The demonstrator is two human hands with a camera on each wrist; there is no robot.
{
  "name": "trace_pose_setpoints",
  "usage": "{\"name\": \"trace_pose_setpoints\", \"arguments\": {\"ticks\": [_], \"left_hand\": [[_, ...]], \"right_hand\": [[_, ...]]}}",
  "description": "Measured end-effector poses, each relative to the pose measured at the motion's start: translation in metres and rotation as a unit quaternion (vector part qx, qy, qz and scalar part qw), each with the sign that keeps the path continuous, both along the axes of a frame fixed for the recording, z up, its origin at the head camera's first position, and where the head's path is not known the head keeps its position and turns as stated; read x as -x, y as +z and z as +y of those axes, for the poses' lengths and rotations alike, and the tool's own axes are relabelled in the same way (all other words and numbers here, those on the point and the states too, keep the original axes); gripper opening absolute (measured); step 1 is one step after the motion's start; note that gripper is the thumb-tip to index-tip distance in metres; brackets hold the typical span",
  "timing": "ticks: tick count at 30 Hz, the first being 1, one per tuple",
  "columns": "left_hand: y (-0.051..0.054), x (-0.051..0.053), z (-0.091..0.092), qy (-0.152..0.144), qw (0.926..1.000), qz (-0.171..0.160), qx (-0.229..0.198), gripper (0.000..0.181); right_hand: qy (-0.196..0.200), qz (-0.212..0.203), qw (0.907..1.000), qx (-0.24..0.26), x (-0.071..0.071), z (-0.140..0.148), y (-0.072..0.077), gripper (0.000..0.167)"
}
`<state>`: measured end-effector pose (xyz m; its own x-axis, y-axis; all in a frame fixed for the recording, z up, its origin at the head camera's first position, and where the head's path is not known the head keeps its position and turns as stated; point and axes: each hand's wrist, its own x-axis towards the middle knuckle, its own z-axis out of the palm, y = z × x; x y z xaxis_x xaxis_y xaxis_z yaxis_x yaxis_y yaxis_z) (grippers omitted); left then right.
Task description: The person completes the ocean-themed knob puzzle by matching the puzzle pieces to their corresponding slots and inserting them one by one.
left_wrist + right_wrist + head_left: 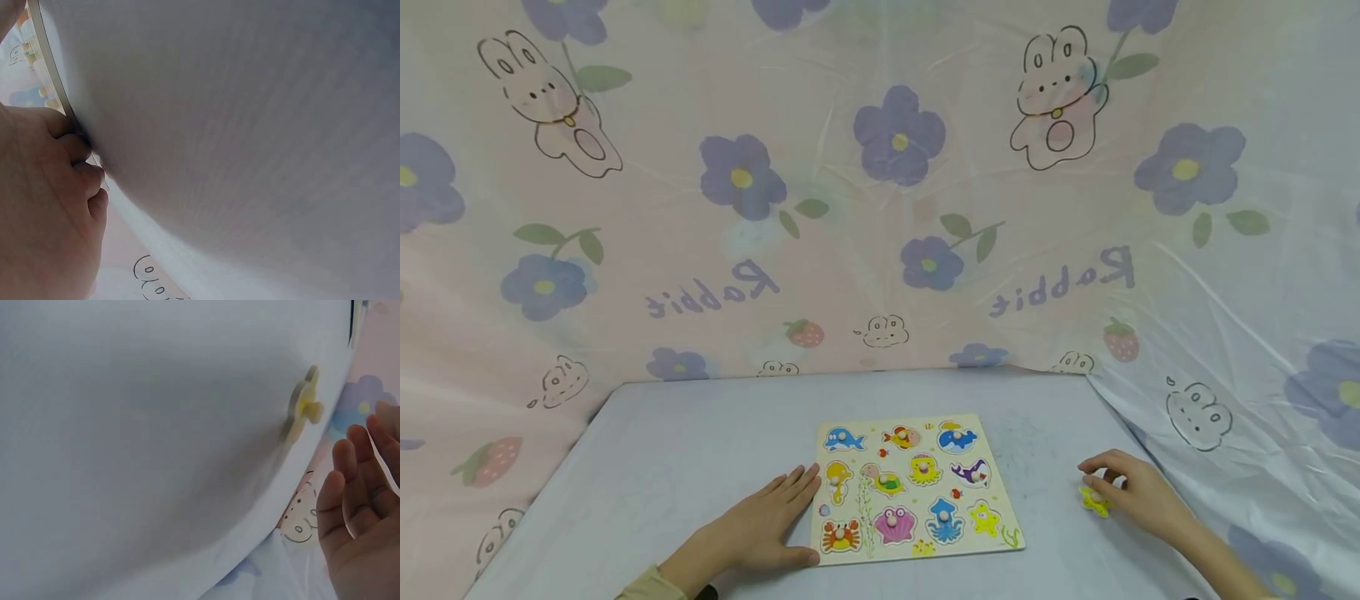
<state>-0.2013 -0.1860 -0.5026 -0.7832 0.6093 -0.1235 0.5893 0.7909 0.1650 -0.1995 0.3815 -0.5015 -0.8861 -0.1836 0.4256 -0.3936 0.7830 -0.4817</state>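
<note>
A pale wooden puzzle board [925,501] with sea-animal pieces lies on the table. Most of its pieces carry a round knob; its yellow star spot [984,519] shows none. My left hand [763,521] rests flat with its fingers and thumb against the board's left edge; the left wrist view shows that hand [47,200] beside the edge. To the right of the board lies a yellow star piece [1095,502] with a knob. Over it hovers my right hand [1138,492], fingers loosely bent. In the right wrist view a gap separates the hand from the star piece [303,409].
The white tabletop [685,450] spreads around the board. A curtain [820,275] printed with flowers and rabbits hangs behind the table and along its sides.
</note>
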Motion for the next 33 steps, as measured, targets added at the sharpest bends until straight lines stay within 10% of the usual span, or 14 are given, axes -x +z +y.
{"name": "trace_pose_setpoints", "arguments": {"ticks": [33], "left_hand": [[-0.002, 0.001, -0.001, 0.001, 1.0, -0.007, -0.005, 0.113]], "right_hand": [[0.083, 0.037, 0.9954, -0.03, -0.003, 0.021, -0.026, 0.026]]}}
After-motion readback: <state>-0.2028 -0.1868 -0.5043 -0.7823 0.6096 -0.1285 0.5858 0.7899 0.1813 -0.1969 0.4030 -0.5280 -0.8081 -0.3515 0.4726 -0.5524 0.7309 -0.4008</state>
